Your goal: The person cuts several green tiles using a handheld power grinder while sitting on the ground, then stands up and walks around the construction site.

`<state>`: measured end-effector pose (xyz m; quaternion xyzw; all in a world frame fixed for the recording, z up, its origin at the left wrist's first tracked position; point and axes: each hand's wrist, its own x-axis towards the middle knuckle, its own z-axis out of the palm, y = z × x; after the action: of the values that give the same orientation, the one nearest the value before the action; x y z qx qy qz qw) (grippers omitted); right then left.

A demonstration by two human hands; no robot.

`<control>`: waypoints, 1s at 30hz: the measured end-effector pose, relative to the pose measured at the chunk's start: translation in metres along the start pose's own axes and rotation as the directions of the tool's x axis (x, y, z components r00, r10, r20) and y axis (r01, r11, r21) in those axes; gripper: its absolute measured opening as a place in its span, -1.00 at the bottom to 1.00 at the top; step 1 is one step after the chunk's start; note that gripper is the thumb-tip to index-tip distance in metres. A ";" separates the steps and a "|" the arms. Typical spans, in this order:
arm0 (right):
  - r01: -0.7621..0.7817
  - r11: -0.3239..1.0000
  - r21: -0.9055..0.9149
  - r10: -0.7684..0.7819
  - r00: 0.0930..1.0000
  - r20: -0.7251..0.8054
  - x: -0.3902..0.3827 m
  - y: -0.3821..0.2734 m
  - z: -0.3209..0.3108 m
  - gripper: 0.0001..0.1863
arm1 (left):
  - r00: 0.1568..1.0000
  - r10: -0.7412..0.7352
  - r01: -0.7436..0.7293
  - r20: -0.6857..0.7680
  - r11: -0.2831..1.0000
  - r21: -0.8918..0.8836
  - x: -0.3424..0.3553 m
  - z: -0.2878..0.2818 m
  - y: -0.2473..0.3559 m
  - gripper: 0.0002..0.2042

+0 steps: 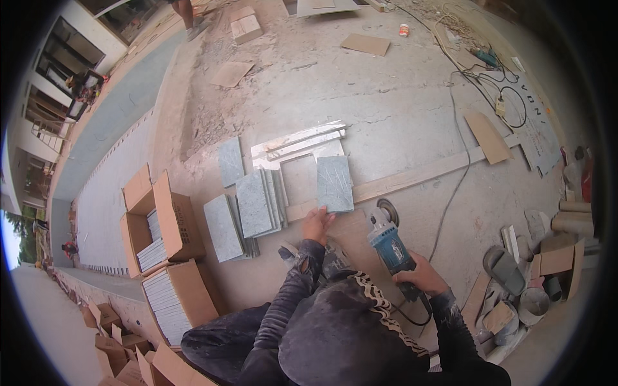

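My right hand [421,275] is wrapped round the body of a blue and grey angle grinder [394,249]. Its disc [387,211] is at the far end, to the right of a grey-green stone tile [334,181] and apart from it. Pale scratch-like marks show on the tile's face. Fingers of my left hand [316,225] grip the tile's near edge, and its far part lies over a long wooden board [418,172]. Left of it, a leaning stack of similar tiles [255,202] rests beside more tiles [223,225], with a single tile [230,162] behind.
Open cardboard boxes of tiles [168,302] stand to my left. White strips [302,141] lie beyond the stack. A grey cable [454,186] crosses the concrete floor on the right. Sandals [504,270], a bucket [533,305] and scraps crowd the right side. Another person's leg [185,13] shows far off.
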<state>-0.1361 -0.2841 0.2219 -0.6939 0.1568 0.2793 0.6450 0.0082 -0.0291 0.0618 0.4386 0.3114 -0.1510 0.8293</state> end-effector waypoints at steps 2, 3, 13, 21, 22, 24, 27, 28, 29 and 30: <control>-0.039 0.999 0.021 0.040 0.998 -0.040 -0.011 -0.001 -0.004 -0.52 | 0.999 0.023 -0.024 0.031 1.000 0.014 -0.007 -0.001 0.028 -0.81; -0.045 0.999 0.008 0.045 0.995 -0.086 -0.013 0.001 -0.006 -0.54 | 0.998 0.047 -0.047 0.038 0.999 0.008 -0.009 -0.005 0.044 -0.82; -0.028 0.999 0.032 0.031 0.993 -0.113 0.005 -0.022 -0.003 -0.60 | 0.922 0.356 -0.333 -0.150 0.929 0.161 0.051 -0.114 0.235 -0.82; -0.045 0.984 0.174 0.066 0.991 -0.117 0.035 -0.018 0.002 -0.54 | 0.889 0.240 -0.164 -0.390 0.962 0.220 0.141 -0.162 0.289 -0.85; -0.043 0.986 0.163 0.062 0.991 -0.118 0.038 -0.020 0.002 -0.54 | 0.889 0.227 -0.146 -0.398 0.963 0.225 0.148 -0.166 0.286 -0.85; -0.038 0.989 0.143 0.055 0.991 -0.118 0.044 -0.025 0.004 -0.54 | 0.896 0.213 -0.132 -0.389 0.965 0.225 0.164 -0.170 0.286 -0.86; -0.067 0.991 0.119 0.080 0.991 -0.111 0.051 -0.030 0.003 -0.53 | 0.895 0.180 -0.084 -0.408 0.967 0.242 0.182 -0.170 0.280 -0.86; -0.063 0.991 0.118 0.076 0.991 -0.112 0.053 -0.034 0.005 -0.53 | 0.892 0.172 -0.068 -0.419 0.965 0.253 0.185 -0.170 0.279 -0.86; -0.059 0.991 0.117 0.072 0.991 -0.113 0.053 -0.039 0.006 -0.52 | 0.874 0.154 -0.052 -0.461 0.972 0.228 0.188 -0.169 0.278 -0.87; -0.055 0.992 0.116 0.068 0.991 -0.114 0.053 -0.041 0.006 -0.52 | 0.854 0.135 -0.036 -0.502 0.979 0.202 0.190 -0.169 0.276 -0.87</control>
<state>-0.0713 -0.2653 0.2233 -0.6665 0.2312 0.2484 0.6638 0.2328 0.2715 0.0422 0.5517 0.4857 -0.0197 0.6777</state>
